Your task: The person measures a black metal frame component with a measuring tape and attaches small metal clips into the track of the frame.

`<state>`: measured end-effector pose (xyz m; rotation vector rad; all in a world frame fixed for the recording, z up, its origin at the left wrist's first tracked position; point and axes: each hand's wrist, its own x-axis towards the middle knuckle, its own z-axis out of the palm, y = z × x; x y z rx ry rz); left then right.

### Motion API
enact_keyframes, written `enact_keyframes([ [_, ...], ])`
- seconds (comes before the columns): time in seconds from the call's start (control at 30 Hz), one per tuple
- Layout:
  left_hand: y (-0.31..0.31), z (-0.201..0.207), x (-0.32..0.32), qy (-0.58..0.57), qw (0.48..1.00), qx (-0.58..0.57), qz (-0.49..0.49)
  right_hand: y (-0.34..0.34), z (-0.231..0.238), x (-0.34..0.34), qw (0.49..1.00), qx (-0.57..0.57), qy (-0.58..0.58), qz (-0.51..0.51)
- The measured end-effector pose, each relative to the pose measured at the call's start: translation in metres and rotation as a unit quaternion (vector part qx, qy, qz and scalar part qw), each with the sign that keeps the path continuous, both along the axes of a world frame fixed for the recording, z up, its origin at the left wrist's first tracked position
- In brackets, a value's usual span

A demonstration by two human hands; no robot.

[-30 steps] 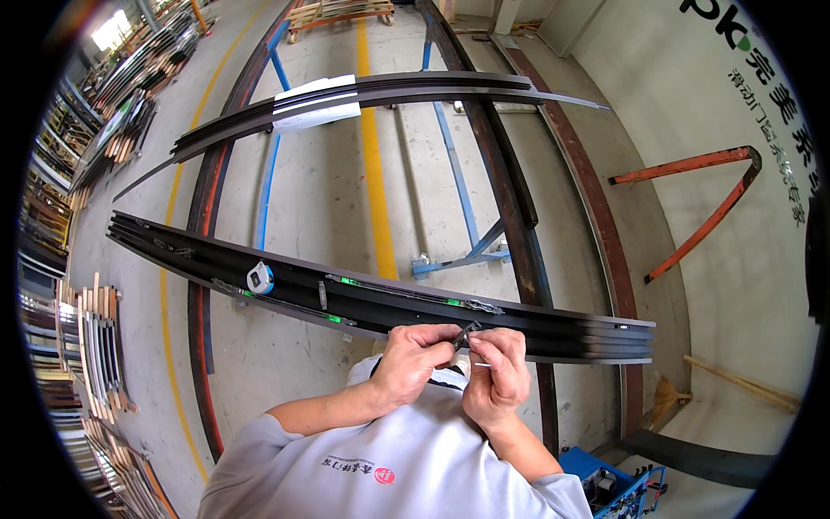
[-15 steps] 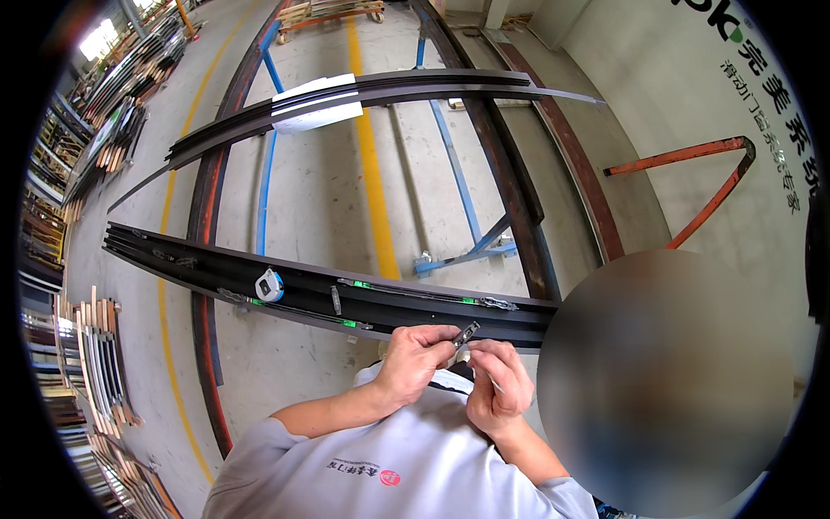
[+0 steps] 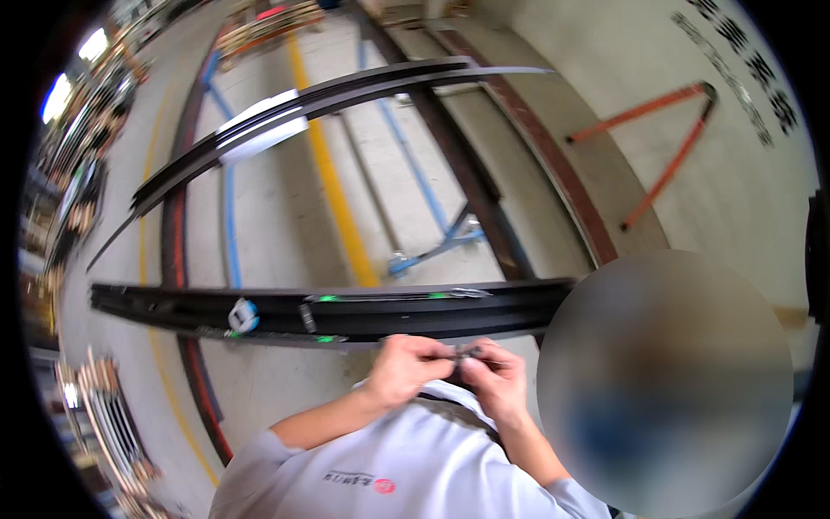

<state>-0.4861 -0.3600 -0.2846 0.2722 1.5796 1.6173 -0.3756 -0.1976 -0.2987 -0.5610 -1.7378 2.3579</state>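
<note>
In front of my body, both hands meet over a small dark metal fitting [image 3: 467,353], blurred and mostly covered by fingers. My left hand [image 3: 403,372] is closed on it in a pinch from the left. From the right, the thumb and fingers of my right hand [image 3: 496,379] press on the same piece. Just beyond the hands a long black metal profile [image 3: 380,323] lies crosswise on the rails. In its channel are a white and blue tape measure [image 3: 243,316], a small grey clip-like part [image 3: 308,317] and strips with green bits [image 3: 327,298].
Farther off, a second dark profile [image 3: 372,85] with white paper [image 3: 264,143] around it crosses the dark rails [image 3: 458,147]. Blue stand legs [image 3: 230,225] stand below. An orange angled bar [image 3: 670,182] is by the right wall. Stacked profiles [image 3: 112,415] line the left. A round blur covers the lower right.
My view has turned and shifted, so the profiles lie differently in it. My right hand has come closer to my left, its fingers closing on the small fitting.
</note>
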Motion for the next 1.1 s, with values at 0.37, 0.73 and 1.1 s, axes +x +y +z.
enact_keyframes([
  [0.37,0.134,-0.014,0.037,-0.004,0.999,0.006,0.040,0.211,-0.021,0.049,0.994,-0.043,-0.034,-0.093],
  [0.73,0.176,-0.055,0.056,0.001,0.976,-0.190,0.108,0.597,-0.212,0.195,0.849,-0.051,-0.086,-0.519],
  [1.1,0.214,-0.050,0.089,-0.043,0.959,-0.233,0.158,0.618,-0.239,0.190,0.907,-0.057,-0.176,-0.379],
])
